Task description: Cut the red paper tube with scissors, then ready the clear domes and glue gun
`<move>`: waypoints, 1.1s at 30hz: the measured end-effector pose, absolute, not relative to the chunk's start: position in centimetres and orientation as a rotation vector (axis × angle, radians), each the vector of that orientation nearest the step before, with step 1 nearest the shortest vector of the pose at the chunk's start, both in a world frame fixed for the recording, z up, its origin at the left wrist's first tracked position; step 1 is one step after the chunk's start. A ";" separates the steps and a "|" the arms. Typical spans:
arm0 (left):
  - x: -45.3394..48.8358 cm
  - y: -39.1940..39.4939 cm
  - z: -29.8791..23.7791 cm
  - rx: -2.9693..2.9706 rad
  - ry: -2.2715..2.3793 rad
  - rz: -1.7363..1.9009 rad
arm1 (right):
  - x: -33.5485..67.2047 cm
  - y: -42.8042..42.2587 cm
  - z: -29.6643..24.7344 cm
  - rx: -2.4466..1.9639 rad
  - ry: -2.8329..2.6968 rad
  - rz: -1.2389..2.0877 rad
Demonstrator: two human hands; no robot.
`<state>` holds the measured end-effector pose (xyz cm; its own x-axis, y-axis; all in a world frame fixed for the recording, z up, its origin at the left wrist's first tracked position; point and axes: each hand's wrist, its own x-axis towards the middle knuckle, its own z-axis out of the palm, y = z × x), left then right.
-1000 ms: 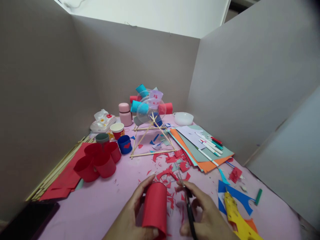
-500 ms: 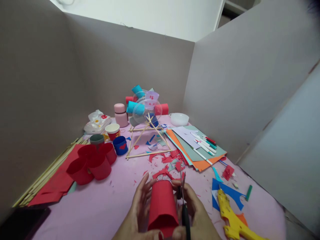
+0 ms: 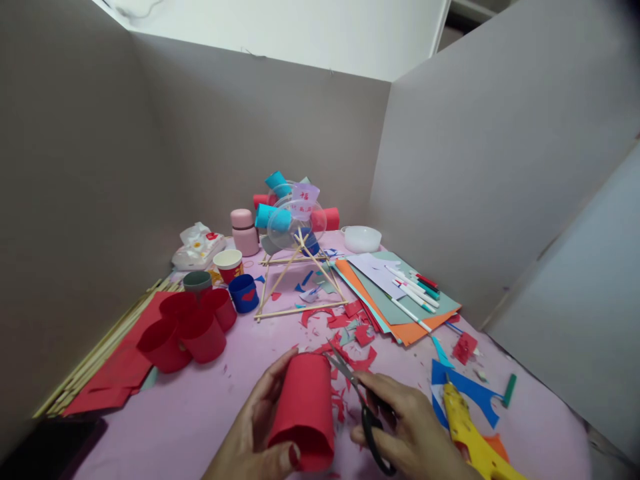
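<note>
Stick frame (image 3: 320, 307): farther out than the fingers.
Red paper tube (image 3: 304, 399): clamped between thumb and fingers of the left hand (image 3: 253, 427).
Scissors (image 3: 367, 413): gripped in the fingers of the right hand (image 3: 410, 417), blades parted beside the tube's far rim.
Red scraps (image 3: 364, 335): beyond the right fingertips.

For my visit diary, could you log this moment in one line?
left hand: holds red tube | right hand: holds scissors, open, tips near tube's far end | nearby: red scraps
</note>
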<state>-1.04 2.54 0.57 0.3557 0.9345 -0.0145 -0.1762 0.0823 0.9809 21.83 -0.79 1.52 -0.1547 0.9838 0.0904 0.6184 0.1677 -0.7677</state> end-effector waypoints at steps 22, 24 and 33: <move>-0.9 1.8 1.9 1.078 0.892 0.969 | 21.9 -0.8 0.9 -1.565 -1.964 0.655; -1.0 1.8 1.9 1.083 0.894 0.959 | 21.9 -0.7 1.0 -1.571 -1.955 0.661; -1.3 2.1 1.4 1.109 0.890 0.954 | 22.0 -0.8 0.8 -1.547 -1.972 0.616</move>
<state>-1.29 2.11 1.41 0.3376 0.9356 -0.1030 -0.1675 0.1674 0.9716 22.03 -0.77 0.81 -0.1832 0.9727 0.1426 0.7187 0.2315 -0.6557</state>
